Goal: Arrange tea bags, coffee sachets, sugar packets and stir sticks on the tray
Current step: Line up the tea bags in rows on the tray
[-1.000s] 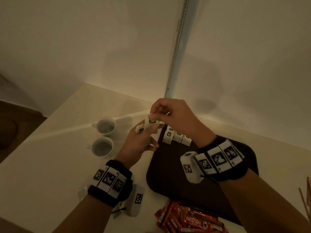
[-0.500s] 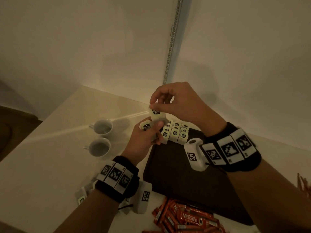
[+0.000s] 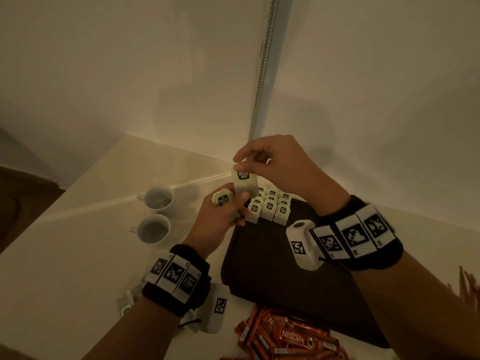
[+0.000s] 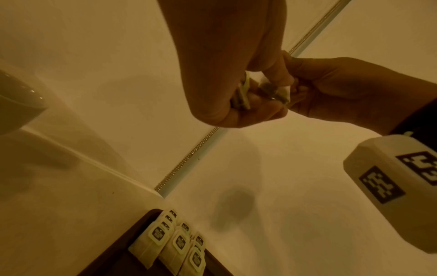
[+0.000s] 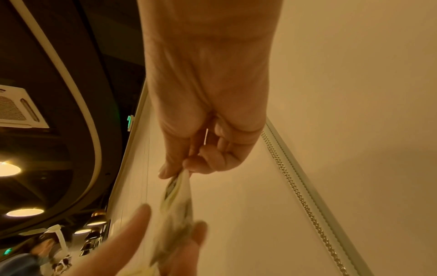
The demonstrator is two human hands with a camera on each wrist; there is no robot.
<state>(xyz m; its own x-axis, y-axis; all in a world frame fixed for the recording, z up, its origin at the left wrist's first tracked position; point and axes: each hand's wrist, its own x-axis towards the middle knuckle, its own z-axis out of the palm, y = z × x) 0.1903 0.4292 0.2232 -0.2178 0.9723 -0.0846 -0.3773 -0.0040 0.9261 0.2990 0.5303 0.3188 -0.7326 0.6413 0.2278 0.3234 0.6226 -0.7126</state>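
My right hand [image 3: 242,165] pinches the top of a pale tea bag [image 3: 244,181] with a dark label, above the far left corner of the dark tray [image 3: 285,287]. The same tea bag [image 5: 176,190] hangs from my right fingers in the right wrist view. My left hand [image 3: 228,206] holds a small stack of tea bags [image 3: 222,200] and its fingers touch the lower end of the lifted bag. Several tea bags [image 3: 270,207] lie in rows at the tray's far corner, also seen as tea bag rows [image 4: 175,240] in the left wrist view.
Two white cups [image 3: 155,214] stand left of the tray. Red coffee sachets [image 3: 288,336] are heaped at the tray's near edge. Thin stir sticks [image 3: 467,284] lie at the far right. A few loose tea bags [image 3: 126,304] lie under my left wrist. Walls close off the back.
Both hands have risen a little from the tray corner. My right hand has drawn one tea bag up out of the stack in my left hand.
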